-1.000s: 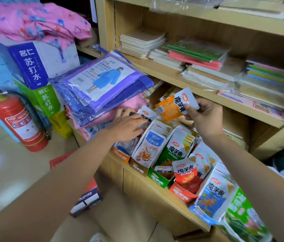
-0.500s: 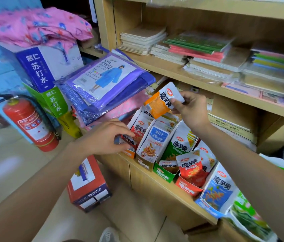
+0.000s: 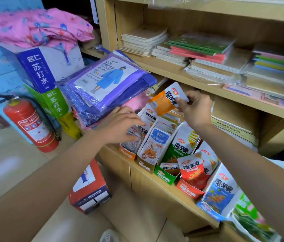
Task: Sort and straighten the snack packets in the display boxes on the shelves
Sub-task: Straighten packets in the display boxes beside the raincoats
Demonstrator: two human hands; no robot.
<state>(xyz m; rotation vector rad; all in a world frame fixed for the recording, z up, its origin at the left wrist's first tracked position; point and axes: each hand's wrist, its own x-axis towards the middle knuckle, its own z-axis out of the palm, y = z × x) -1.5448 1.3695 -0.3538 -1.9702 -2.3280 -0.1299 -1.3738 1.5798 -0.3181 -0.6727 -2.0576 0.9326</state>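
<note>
Two hands work at the lower shelf [image 3: 155, 179]. The right hand [image 3: 196, 109] pinches the white top end of an orange packet [image 3: 167, 100]. Its long axis is tilted, orange end down-left, in the open gap above the display boxes [image 3: 165, 177]. The left hand [image 3: 120, 126] lies on packets in the leftmost orange box [image 3: 127, 153], beside stacked raincoat packs [image 3: 106, 84]; I cannot tell whether its grip is clenched.

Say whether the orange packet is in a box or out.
Out. The right hand pinches the orange packet by its white top and holds it tilted in the air above the boxes.
</note>
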